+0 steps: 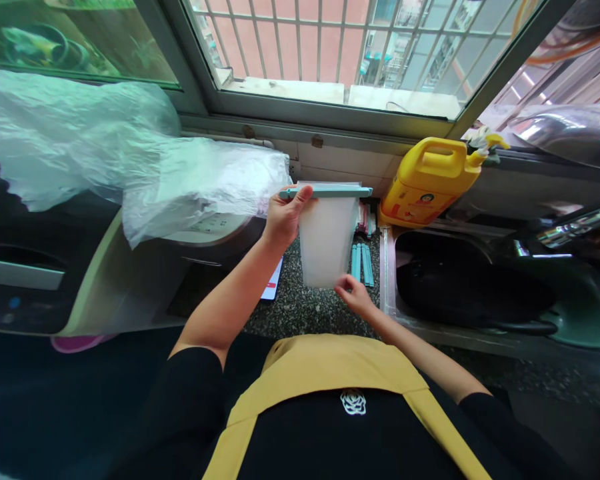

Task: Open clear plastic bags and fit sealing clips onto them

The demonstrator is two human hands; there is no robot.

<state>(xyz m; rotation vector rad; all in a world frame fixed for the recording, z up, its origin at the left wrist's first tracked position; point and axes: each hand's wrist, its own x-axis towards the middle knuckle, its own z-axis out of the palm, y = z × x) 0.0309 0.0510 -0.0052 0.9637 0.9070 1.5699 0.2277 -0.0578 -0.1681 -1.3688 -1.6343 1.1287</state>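
A frosted, translucent plastic bag (327, 243) hangs upright over the counter, its top edge gripped by a long teal sealing clip (345, 192). My left hand (284, 219) is closed around the clip's left end and the bag's upper left corner, thumb in front. Low down, the fingers of my right hand (355, 293) pinch the bag's bottom right corner. Several more teal sealing clips (362, 265) lie side by side on the counter just right of the bag. Behind them is a small pile of pinkish clips (366, 220), partly hidden by the bag.
A yellow jug (425, 183) stands at the back, beside the sink (387, 273), which holds a black pan (470, 287). Left of my arm, crumpled plastic sheeting (205, 177) covers appliances. A phone (273, 283) lies partly under my left forearm on the speckled counter (315, 313).
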